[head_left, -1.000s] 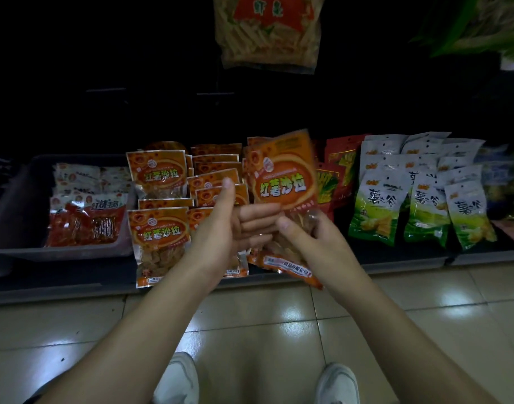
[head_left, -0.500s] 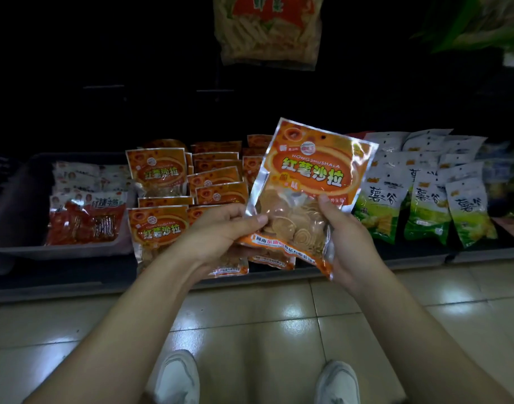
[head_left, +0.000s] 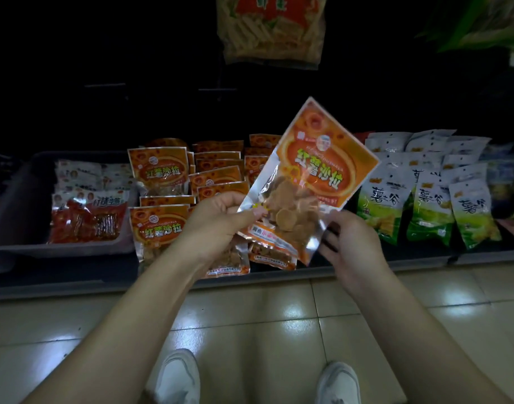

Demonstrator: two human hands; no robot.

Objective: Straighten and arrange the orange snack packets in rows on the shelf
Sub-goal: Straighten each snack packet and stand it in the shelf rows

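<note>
From the head camera, the left hand (head_left: 218, 218) holds one orange packet (head_left: 311, 182) up in front of the shelf (head_left: 75, 275), above its near edge. The packet's printed face is toward the camera. It is tilted, its long axis running from lower left to upper right, with the top edge leaning right and far.

The left thumb presses the front of the packet's lower left edge and the fingers curl behind, so most of the packet stands up and to the right of that pinch. The right hand (head_left: 352, 243) is just beside the lower right edge with its fingers loosely spread; I cannot tell whether they touch it.

More orange packets (head_left: 159, 170) lie in rows on the shelf behind. Red packets (head_left: 86, 223) fill a grey tray (head_left: 19, 196) at left, and green-and-white packets (head_left: 430, 205) stand at right.
</note>
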